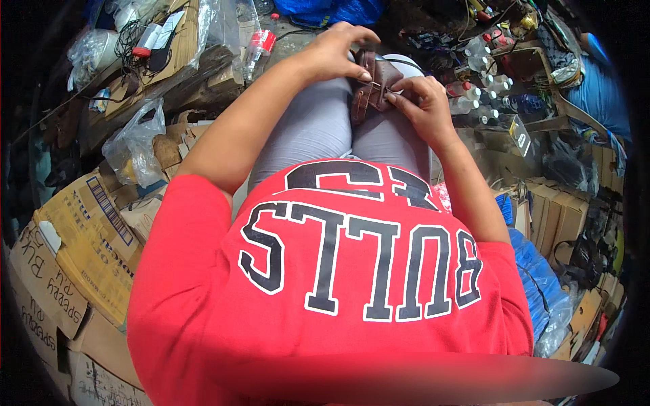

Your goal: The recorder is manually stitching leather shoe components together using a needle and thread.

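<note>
Between my knees, a dark brown leather shoe (363, 101) with thin laces stands over my grey trousers (308, 128). My left hand (336, 53) holds it from the far left, thumb pressed on the leather near a small light-coloured sliver and the index finger arched over the far end. On the other side, my right hand (425, 107) is closed in a pinch at the shoe's right edge. Whatever lies between its thumb and index finger is too small to make out; it may be a lace or thread end. The underside of the shoe is hidden.
Cardboard boxes (95, 237) are stacked at the left, with a clear plastic bag (139, 145) above them. Several plastic bottles (477, 88) crowd the far right. A red-labelled bottle (259, 53) lies near my left forearm. Blue plastic sheeting (535, 277) sits beside my right elbow.
</note>
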Demonstrator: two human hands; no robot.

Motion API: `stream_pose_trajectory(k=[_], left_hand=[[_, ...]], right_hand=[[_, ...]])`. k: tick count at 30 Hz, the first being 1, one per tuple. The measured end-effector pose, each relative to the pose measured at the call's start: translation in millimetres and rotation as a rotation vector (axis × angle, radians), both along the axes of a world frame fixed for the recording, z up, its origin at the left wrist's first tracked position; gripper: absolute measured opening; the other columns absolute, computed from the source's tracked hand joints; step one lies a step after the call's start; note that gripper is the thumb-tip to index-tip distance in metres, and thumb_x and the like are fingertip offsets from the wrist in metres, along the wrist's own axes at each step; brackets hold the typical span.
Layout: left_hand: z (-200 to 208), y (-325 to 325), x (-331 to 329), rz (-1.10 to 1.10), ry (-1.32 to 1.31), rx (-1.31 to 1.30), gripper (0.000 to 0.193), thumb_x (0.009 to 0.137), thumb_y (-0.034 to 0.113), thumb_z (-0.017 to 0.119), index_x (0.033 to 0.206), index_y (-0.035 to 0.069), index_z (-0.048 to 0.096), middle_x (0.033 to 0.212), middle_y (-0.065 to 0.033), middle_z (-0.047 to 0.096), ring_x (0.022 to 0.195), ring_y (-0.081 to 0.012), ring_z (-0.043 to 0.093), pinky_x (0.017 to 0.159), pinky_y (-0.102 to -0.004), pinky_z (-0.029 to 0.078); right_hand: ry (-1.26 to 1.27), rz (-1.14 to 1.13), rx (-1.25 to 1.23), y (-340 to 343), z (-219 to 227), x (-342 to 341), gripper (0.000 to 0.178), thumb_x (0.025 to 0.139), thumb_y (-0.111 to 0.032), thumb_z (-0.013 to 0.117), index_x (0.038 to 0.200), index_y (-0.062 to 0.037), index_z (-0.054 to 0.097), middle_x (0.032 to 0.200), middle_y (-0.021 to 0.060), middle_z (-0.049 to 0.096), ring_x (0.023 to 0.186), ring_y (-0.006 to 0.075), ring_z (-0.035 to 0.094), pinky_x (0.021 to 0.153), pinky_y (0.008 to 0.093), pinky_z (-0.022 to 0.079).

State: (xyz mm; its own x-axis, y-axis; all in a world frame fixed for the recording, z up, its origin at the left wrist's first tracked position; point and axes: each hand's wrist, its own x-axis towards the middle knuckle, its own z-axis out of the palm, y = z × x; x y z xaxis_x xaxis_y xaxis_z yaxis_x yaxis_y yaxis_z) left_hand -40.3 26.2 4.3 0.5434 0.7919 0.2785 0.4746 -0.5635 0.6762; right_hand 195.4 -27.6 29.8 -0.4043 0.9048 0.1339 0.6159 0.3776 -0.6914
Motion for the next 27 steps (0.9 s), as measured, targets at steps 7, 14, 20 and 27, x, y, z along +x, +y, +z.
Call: stream_pose_trajectory(k=[7,14,20,27], left_hand=[[28,-57,-11,0.214,-0.054,-0.101,0.031,0.079,-0.004,0.058,0.105,0.010,0.068,0.089,-0.0074,0.055,0.080,-0.0207,0.054,0.078,-0.0307,0.044],[30,-66,-6,0.221,0.110,0.237,0.017,0.077,0.009,0.069,0.090,0.021,0.072,0.081,0.0030,0.058,0.085,-0.0183,0.053,0.082,-0.0360,0.036],[33,-64,-6,0.231,0.125,0.238,0.019,0.075,0.010,0.069,0.090,0.023,0.072,0.077,0.0029,0.053,0.084,-0.0183,0.051,0.080,-0.0364,0.032],[36,-68,1,0.176,0.126,0.295,0.018,0.076,0.010,0.069,0.089,0.021,0.073,0.073,0.0011,0.052,0.080,-0.0180,0.050,0.078,-0.0358,0.033]], right_hand=[[-0.036,0.142,0.166,4,5,10,0.017,0.075,-0.012,0.070,0.090,-0.0188,0.072,0.077,0.0007,0.059,0.081,0.0196,0.055,0.070,0.0321,0.041],[0.017,0.193,-0.036,19,4,12,0.030,0.075,-0.002,0.066,0.096,-0.0212,0.073,0.080,0.0017,0.058,0.082,0.0181,0.053,0.076,0.0314,0.044],[-0.013,0.199,-0.129,25,5,12,0.033,0.074,0.001,0.064,0.096,-0.0216,0.073,0.081,0.0009,0.059,0.083,0.0173,0.053,0.079,0.0293,0.043],[0.036,0.232,-0.138,28,-1,17,0.031,0.073,-0.002,0.066,0.097,-0.0195,0.074,0.076,0.0003,0.059,0.083,0.0165,0.053,0.081,0.0285,0.043]])
